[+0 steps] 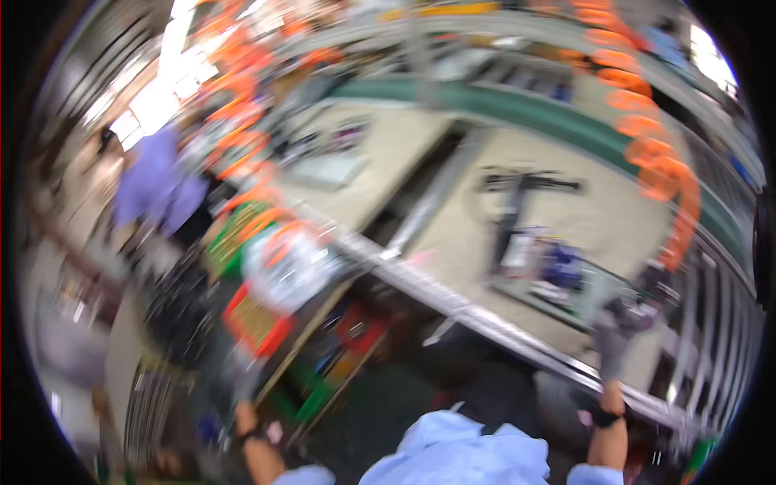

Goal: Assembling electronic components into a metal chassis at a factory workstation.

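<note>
The whole view is smeared by motion. My right hand (616, 330), in a grey glove, is at the right of the workbench, its fingers closed around a dark air tool (656, 284) at the end of an orange coiled hose (683, 230). The tool's exact kind is too blurred to read. My left hand (242, 373), also grey-gloved, is low on the left beside a red bin (279, 333) of small yellowish parts; its fingers are smeared. On the bench lies a grey tray (602, 293) with a blue-purple part (561, 263) and a pale part, left of my right hand.
A green bin (229, 257) and a clear plastic bag (293, 267) stand near the red one. A long black part (517, 190) lies on the beige bench top (453, 234). Metal rollers (715, 339) line the right. A person in purple (158, 182) is at far left.
</note>
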`<act>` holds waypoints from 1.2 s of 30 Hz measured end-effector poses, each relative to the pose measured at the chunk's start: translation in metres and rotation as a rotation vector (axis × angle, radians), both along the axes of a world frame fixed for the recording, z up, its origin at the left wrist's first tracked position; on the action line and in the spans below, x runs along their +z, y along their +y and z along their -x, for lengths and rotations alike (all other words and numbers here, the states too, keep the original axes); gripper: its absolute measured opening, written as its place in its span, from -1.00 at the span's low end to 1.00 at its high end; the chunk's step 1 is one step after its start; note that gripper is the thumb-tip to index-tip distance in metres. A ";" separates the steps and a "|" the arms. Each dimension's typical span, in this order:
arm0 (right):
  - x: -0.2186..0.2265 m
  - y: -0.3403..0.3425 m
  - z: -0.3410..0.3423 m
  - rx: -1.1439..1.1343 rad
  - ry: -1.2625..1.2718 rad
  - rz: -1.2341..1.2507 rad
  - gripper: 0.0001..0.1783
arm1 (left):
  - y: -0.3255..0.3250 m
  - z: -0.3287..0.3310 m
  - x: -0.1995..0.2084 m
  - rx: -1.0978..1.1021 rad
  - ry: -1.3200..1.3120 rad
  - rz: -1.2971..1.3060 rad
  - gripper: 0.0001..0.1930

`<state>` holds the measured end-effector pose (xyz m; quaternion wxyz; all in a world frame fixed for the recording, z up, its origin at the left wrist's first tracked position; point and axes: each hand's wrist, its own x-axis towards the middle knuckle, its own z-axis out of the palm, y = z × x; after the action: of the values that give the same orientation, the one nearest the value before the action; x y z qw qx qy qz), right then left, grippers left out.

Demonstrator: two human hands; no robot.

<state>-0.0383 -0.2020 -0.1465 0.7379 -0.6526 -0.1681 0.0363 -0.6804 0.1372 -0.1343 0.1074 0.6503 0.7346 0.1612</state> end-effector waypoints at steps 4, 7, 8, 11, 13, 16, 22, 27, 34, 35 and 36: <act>0.015 -0.002 0.017 0.131 -0.049 0.047 -0.65 | -0.050 -0.137 0.014 -0.266 -0.256 -0.149 -0.27; 0.039 -0.004 0.021 0.222 -0.359 -0.055 -0.57 | -0.090 -0.223 0.014 -0.415 -0.335 -0.115 -0.26; 0.045 -0.007 0.024 0.231 -0.200 -0.074 -0.55 | -0.101 -0.243 0.013 -0.451 -0.343 -0.094 -0.26; 0.052 -0.004 0.025 0.256 -0.138 -0.131 -0.44 | -0.121 -0.276 0.010 -0.511 -0.356 -0.069 -0.26; 0.048 -0.001 0.023 0.233 -0.185 -0.179 -0.37 | -0.128 -0.283 0.009 -0.529 -0.367 -0.071 -0.26; 0.037 -0.003 0.024 0.224 -0.146 -0.259 -0.35 | -0.134 -0.282 0.005 -0.535 -0.376 -0.089 -0.25; 0.032 -0.009 0.021 0.304 -0.154 -0.244 -0.26 | -0.139 -0.263 -0.005 -0.492 -0.397 -0.123 -0.25; 0.026 -0.010 0.025 0.292 -0.041 -0.241 -0.24 | -0.147 -0.253 0.011 -0.480 -0.466 -0.231 -0.24; 0.021 -0.010 0.025 0.275 -0.061 -0.268 -0.67 | -0.172 -0.336 0.029 -1.114 -0.348 -0.289 -0.18; 0.023 -0.005 0.026 0.233 -0.035 -0.304 -0.68 | -0.181 -0.361 0.024 -1.232 -0.291 -0.283 -0.16; 0.026 -0.004 0.027 0.185 -0.060 -0.224 -0.69 | -0.189 -0.386 0.018 -1.318 -0.338 -0.303 -0.14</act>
<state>-0.0658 -0.2058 -0.1201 0.7942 -0.5488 -0.2523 0.0658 -0.2945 -0.0520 -0.1162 0.2038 0.9344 0.1293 0.2619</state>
